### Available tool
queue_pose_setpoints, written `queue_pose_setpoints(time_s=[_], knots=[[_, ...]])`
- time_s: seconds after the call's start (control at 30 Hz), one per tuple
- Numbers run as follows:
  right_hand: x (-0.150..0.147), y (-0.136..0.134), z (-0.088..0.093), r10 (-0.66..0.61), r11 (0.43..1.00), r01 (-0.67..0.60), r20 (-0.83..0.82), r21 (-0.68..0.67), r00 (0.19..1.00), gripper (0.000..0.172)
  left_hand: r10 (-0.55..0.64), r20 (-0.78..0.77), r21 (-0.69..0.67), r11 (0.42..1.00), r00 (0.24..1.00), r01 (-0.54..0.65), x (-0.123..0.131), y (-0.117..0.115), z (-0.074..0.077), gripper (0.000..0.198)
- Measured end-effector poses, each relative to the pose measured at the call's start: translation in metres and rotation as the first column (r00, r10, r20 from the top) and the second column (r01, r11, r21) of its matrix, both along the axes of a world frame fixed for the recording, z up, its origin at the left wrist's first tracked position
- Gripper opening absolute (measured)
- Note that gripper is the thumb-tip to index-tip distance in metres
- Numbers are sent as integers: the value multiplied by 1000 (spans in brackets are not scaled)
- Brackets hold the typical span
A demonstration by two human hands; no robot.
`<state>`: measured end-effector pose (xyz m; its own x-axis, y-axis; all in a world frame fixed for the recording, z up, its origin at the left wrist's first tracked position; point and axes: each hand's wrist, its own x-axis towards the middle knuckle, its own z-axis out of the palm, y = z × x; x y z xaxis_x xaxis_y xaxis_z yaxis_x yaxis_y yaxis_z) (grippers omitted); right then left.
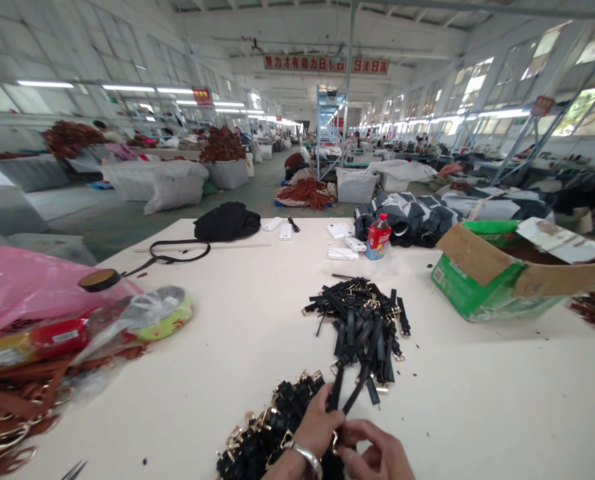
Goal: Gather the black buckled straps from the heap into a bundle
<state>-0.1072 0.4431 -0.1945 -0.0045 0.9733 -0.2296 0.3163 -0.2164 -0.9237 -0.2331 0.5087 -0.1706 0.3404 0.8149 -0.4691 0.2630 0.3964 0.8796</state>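
Note:
Near the bottom centre, my left hand (319, 421), with a silver bracelet at its wrist, is closed round a black strap (335, 392). Beside it on the right, my right hand (374, 450) has its fingers bent and pinched at a gold buckle (334, 441) on the black strap piece. Just beyond both hands lies a loose pile of black straps with gold buckles (364, 320). To the left of my left hand, and partly behind it, is a heap of rolled black straps with gold buckles (272, 427).
Brown straps with rings (22, 393), a pink bag (42, 287) and a tape roll (170, 317) lie left. A green carton (482, 287) stands right. A red-labelled bottle (378, 237), black cloth (227, 221) and white packets (342, 231) are at the far edge. Scissor tips (74, 471) show bottom left.

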Motion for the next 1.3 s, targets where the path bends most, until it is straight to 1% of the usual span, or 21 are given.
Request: queue_pose_setpoints(time_s=[0.03, 0.07, 0.1, 0.13, 0.17, 0.2, 0.23, 0.27, 0.3, 0.33, 0.43, 0.47, 0.57, 0.67, 0.73, 0.83, 0.93, 1.07, 1.17, 1.23, 1.3], knots=[[10, 6, 1, 14, 999, -17, 81, 36, 997, 23, -21, -34, 34, 999, 999, 22, -7, 3, 4, 61], [22, 15, 3, -2, 996, -16, 195, 92, 981, 22, -50, -108, 117, 991, 993, 63, -15, 6, 9, 63], [33, 26, 4, -27, 985, -29, 322, 170, 946, 23, -84, -244, 249, 957, 966, 146, -22, 9, 14, 64], [43, 39, 5, -44, 966, -77, 446, 248, 894, 26, -107, -419, 379, 881, 901, 281, -29, 13, 19, 64], [52, 53, 7, -37, 944, -161, 575, 289, 818, 31, -103, -595, 464, 766, 797, 445, -34, 16, 22, 63], [59, 67, 8, -17, 924, -254, 696, 285, 718, 35, -77, -730, 483, 645, 679, 592, -39, 18, 24, 59], [63, 81, 10, 8, 905, -340, 789, 255, 614, 37, -56, -811, 459, 558, 583, 692, -43, 20, 24, 54], [65, 93, 11, 35, 887, -407, 850, 216, 526, 38, -64, -853, 421, 504, 518, 754, -46, 22, 23, 47], [66, 103, 12, 59, 871, -456, 884, 182, 464, 39, -92, -867, 395, 474, 490, 787, -50, 22, 21, 40], [66, 111, 12, 78, 856, -491, 899, 161, 431, 38, -116, -863, 391, 464, 492, 795, -53, 22, 19, 34], [64, 122, 13, 104, 819, -552, 906, 156, 411, 31, -135, -833, 424, 467, 536, 776, -65, 19, 13, 33], [63, 123, 12, 109, 807, -570, 908, 157, 404, 28, -133, -822, 440, 470, 554, 766, -68, 17, 12, 30], [62, 127, 9, 145, 786, -601, 903, 144, 406, 20, -138, -796, 464, 484, 589, 742, -74, 13, 12, 20], [58, 133, 6, 195, 783, -612, 886, 117, 419, 17, -140, -776, 471, 520, 615, 713, -76, 10, 10, 17], [52, 137, 3, 212, 781, -615, 879, 111, 428, 20, -139, -771, 478, 520, 622, 708, -76, 8, 8, 18], [42, 141, -2, 221, 790, -604, 872, 103, 437, 32, -141, -777, 481, 495, 613, 724, -76, 4, 4, 22], [33, 143, -6, 227, 810, -581, 873, 77, 432, 40, -141, -785, 471, 497, 603, 729, -76, 1, 0, 25], [26, 139, -2, 228, 822, -566, 875, 63, 428, 24, -139, -794, 459, 499, 591, 735, -75, -2, -3, 33], [21, 132, 6, 209, 833, -547, 871, 80, 445, 24, -114, -799, 474, 485, 591, 735, -73, -3, -6, 37], [18, 126, 12, 196, 849, -521, 860, 92, 471, 23, -62, -795, 514, 460, 604, 724, -72, -4, -7, 44], [13, 119, 14, 174, 880, -464, 842, 99, 510, 21, 41, -775, 587, 419, 631, 693, -70, -5, -6, 47]])
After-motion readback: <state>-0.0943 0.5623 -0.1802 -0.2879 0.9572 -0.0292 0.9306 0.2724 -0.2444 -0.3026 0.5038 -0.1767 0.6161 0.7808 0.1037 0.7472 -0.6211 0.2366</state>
